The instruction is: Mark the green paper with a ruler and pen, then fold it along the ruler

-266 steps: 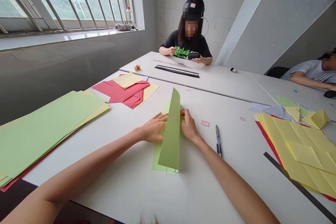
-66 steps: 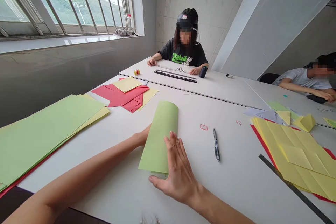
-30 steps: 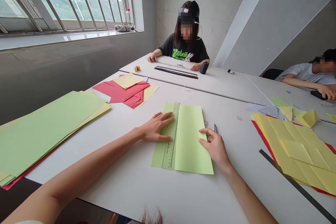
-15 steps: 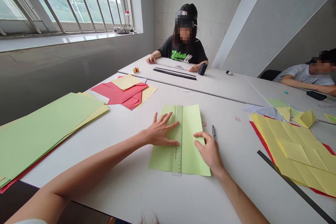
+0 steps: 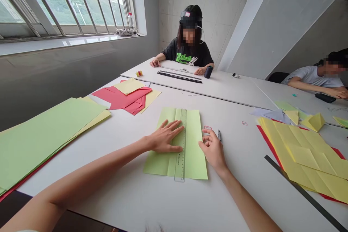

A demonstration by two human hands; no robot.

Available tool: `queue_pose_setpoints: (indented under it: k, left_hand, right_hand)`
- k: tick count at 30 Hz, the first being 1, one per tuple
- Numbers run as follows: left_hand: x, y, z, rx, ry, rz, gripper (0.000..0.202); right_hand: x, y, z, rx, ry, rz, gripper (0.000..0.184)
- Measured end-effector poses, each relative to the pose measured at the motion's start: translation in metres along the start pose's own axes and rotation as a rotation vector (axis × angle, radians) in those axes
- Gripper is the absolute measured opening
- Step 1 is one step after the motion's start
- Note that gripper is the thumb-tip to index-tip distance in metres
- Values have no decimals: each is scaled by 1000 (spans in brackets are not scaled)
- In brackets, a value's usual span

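Note:
A sheet of light green paper [image 5: 194, 159] with lengthwise creases lies on the table in front of me. A clear ruler [image 5: 179, 168] rests lengthwise on it, its near end jutting a little past the paper's near edge. My left hand [image 5: 166, 138] is spread flat on the sheet, fingertips at the ruler's left side. My right hand [image 5: 213, 148] is beside the sheet's right edge, fingers loosely bent and apart from the thumb, whose tip is at that edge. Just beyond this hand lies a pen [image 5: 219, 136].
Large green sheets [image 5: 54, 134] are stacked at the left, red paper [image 5: 119, 97] farther back. Creased yellow sheets [image 5: 307, 152] and a dark strip [image 5: 299, 190] lie at the right. One person [image 5: 190, 50] sits opposite, near black strips [image 5: 179, 77]; another person [image 5: 312, 76] is at far right.
The green paper has shifted left under the ruler, its right edge now closer to it. My right hand's fingers have come off the sheet to its edge. My left hand stays spread.

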State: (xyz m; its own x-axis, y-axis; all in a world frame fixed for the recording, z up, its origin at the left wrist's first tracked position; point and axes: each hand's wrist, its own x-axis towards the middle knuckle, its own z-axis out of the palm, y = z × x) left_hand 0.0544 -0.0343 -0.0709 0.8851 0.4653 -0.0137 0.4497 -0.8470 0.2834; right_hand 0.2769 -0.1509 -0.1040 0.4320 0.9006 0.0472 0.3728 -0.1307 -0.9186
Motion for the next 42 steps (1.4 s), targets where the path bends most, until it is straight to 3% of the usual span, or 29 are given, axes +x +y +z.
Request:
queue_pose_setpoints:
  k: [5,11,28,42]
  left_hand:
    - [0,1,-1,10,26,-14,90]
    - [-3,-4,1,-5,24,25,90]
    - [-1,-9,5,-3,81,36,91]
    - [0,-10,4,5,51,16,91]
  right_hand:
    - [13,-1,1,44,-17,20,57]
    - [17,2,-4,139,-75,147,64]
    - [20,4,-5,217,-133,211,37]
    - [18,2,-5,202,-117,217,34]
